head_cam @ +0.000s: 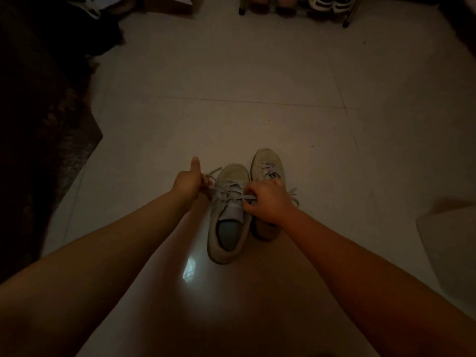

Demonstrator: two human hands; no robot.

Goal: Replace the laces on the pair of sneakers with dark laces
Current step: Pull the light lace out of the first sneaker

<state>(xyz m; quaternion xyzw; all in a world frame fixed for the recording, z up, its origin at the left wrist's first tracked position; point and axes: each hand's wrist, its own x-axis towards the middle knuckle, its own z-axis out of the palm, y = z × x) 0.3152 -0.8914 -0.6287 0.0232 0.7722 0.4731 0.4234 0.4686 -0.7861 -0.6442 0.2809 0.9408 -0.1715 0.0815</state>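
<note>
Two pale sneakers stand side by side on the tiled floor in dim light. The left sneaker (228, 222) is nearer to me, its opening facing me. The right sneaker (268, 163) sits a little further away, partly hidden behind my right hand. Both carry light laces (226, 193). My left hand (186, 182) grips a lace end pulled out to the left of the left sneaker, thumb raised. Over the tongue area, my right hand (268, 200) pinches the other lace strand. No dark laces are visible.
A dark patterned rug (46, 140) runs along the left. A shoe rack (296, 3) with shoes stands at the far edge, next to a cardboard box (167, 5). A pale object (450, 248) sits at the right. Bare tiled floor (231, 86) lies beyond the sneakers.
</note>
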